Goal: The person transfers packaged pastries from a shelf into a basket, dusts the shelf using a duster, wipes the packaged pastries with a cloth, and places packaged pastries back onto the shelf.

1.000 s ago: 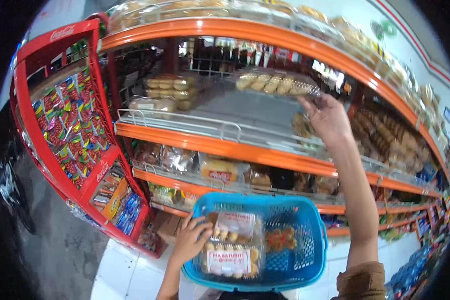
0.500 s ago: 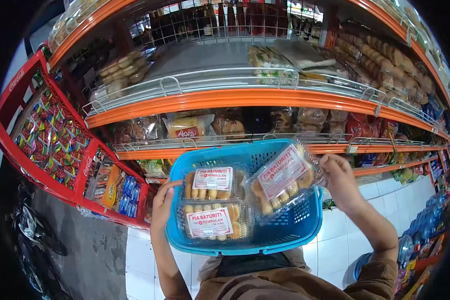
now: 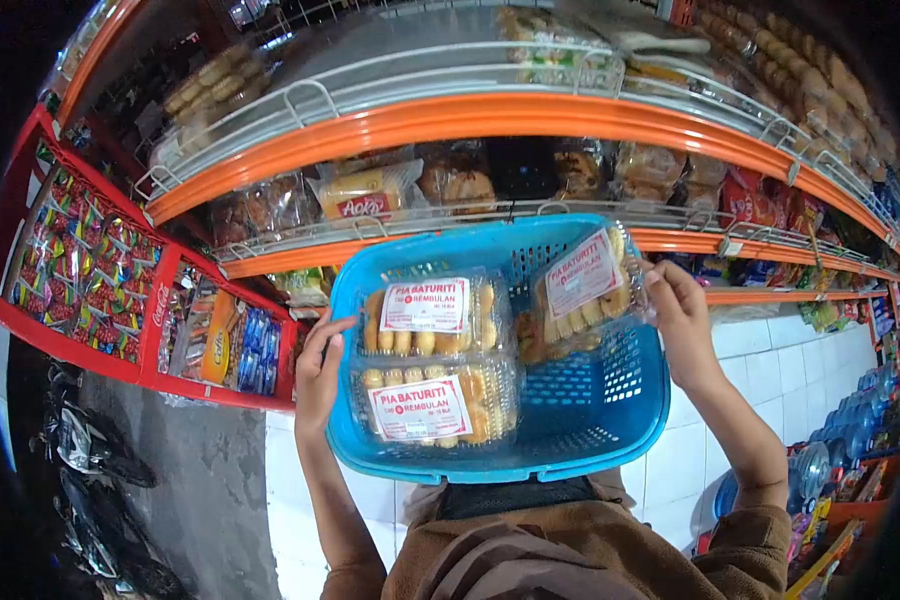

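Right grip pinching the near edge of a pack over the basket; left grip at the rim, its hold indeterminate. One-edge support could let the pack tip or slip. Count: one held pack, two flat packs left of the right grip, one basket.

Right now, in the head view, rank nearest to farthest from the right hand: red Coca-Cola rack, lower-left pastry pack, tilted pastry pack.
1. Tilted pastry pack: held by the right hand, at right.
2. Lower-left pastry pack: inside the basket, left side.
3. Red Coca-Cola rack: far left.
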Demonstrator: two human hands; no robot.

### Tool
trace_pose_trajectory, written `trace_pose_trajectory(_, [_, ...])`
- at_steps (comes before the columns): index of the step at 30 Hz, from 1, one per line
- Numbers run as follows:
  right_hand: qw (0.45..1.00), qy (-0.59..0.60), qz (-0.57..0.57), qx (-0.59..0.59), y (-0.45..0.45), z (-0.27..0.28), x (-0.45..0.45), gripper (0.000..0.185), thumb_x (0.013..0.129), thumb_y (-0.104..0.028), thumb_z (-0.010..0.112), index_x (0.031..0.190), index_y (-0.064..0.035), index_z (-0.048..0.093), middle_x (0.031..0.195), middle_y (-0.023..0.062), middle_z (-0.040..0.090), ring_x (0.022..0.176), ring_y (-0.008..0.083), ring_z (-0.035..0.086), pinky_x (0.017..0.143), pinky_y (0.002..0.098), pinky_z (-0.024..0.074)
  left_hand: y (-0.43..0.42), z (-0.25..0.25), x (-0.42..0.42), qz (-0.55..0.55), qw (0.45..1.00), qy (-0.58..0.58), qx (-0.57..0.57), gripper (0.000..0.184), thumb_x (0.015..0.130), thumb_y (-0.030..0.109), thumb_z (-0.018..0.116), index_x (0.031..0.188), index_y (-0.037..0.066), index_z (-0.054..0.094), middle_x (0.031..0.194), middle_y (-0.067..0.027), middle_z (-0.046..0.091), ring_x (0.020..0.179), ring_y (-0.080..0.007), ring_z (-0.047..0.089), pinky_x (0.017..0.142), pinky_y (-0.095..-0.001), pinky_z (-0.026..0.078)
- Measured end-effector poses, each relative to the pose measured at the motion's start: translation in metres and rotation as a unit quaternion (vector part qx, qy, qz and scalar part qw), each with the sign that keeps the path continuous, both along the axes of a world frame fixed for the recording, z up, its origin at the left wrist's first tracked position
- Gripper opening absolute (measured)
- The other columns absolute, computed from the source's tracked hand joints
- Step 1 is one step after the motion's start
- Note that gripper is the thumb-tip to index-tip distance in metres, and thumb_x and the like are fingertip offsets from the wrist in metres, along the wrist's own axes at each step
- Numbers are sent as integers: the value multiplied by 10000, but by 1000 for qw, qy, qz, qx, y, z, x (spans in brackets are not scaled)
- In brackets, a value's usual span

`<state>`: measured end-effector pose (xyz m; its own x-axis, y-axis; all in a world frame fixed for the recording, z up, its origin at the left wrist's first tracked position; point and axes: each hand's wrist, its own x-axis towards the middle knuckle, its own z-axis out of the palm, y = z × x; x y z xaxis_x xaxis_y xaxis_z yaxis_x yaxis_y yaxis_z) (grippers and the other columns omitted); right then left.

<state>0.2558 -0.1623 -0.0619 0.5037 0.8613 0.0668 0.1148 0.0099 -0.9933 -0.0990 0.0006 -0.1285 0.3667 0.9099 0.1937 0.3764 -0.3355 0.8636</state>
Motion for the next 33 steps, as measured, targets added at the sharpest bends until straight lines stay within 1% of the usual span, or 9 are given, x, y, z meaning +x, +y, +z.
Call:
trace_pose_trajectory(1, [999, -38, 12, 10, -2, 3, -2, 269, 934, -200, 440, 728, -29, 468, 710, -36, 454, 631, 29, 343, 565, 202, 305, 0, 0, 0, 0, 1000, 6, -7, 270, 923, 203, 441, 1064, 27, 589, 1185, -116, 534, 1278, -271, 322, 1028, -355, 247])
trace_pose_trajectory(6, [984, -123, -39, 121, -7, 36, -32, 207, 937, -169, 420, 787, -38, 477, 759, -40, 451, 661, 11, 333, 597, 175, 310, 2, 1, 1, -16, 999, 33, 26, 252, 920, 168, 436, 1060, 25, 589, 1159, -115, 549, 1276, -278, 325, 1028, -367, 248])
trace_pose_trajectory(12, [973, -13, -24, 230, 41, 44, -78, 202, 943, -176, 419, 770, -77, 445, 678, -71, 336, 599, 8, 287, 489, 178, 260, 4, 1, -2, -13, 1000, -3, 17, 276, 932, 192, 411, 1068, 16, 573, 1130, -112, 563, 1216, -238, 389, 999, -327, 281])
trace_pose_trajectory(20, [985, 122, 97, 80, 77, -32, -124, 219, 942, -209, 428, 792, -52, 461, 656, -45, 386, 598, 38, 361, 550, 203, 353, -6, 13, 7, 34, 997, -64, 9, 311, 944, 237, 374, 1104, 18, 528, 1120, -96, 534, 1074, -191, 474, 948, -289, 316])
trace_pose_trajectory(23, [981, 91, 170, -3, 66, -48, -116, 186, 930, -187, 440, 831, -35, 480, 657, -30, 420, 610, 63, 415, 588, 228, 393, 2, 0, 2, 21, 997, -14, 70, 267, 910, 173, 437, 1112, 17, 517, 1108, -119, 541, 1083, -231, 483, 962, -310, 315])
trace_pose_trajectory(25, [975, -95, 192, -55, 58, -37, -109, 228, 892, -186, 475, 900, 33, 536, 776, 123, 502, 779, 225, 539, 657, 313, 452, 0, 9, 6, 10, 996, -14, 83, 270, 870, 134, 489, 1109, 10, 509, 1143, -145, 515, 1104, -280, 470, 974, -338, 315])
trace_pose_trajectory(29, [963, -217, 160, -16, 55, -27, -99, 129, 860, -105, 509, 945, -13, 481, 919, 95, 474, 820, 172, 480, 667, 251, 423, 1, 12, 9, -32, 994, 48, 94, 347, 840, 198, 554, 1135, 26, 493, 1261, -158, 417, 1199, -309, 379, 994, -375, 297])
trace_pose_trajectory(31, [965, -239, 105, 29, 57, -6, -97, 260, 788, -87, 569, 1006, 7, 464, 1015, 176, 455, 1001, 343, 450, 832, 372, 410, -1, 13, 14, -32, 994, 42, 98, 364, 830, 211, 573, 1135, 29, 496, 1280, -162, 400, 1201, -320, 375, 994, -388, 296])
trace_pose_trajectory(33, [946, -281, 141, 77, 70, 34, -97, 356, 750, -48, 581, 1068, -11, 424, 1011, 180, 458, 1008, 360, 434, 875, 376, 382, -1, 11, 13, -28, 995, 38, 92, 382, 820, 221, 590, 1138, 31, 497, 1287, -165, 393, 1202, -334, 369, 993, -410, 292])
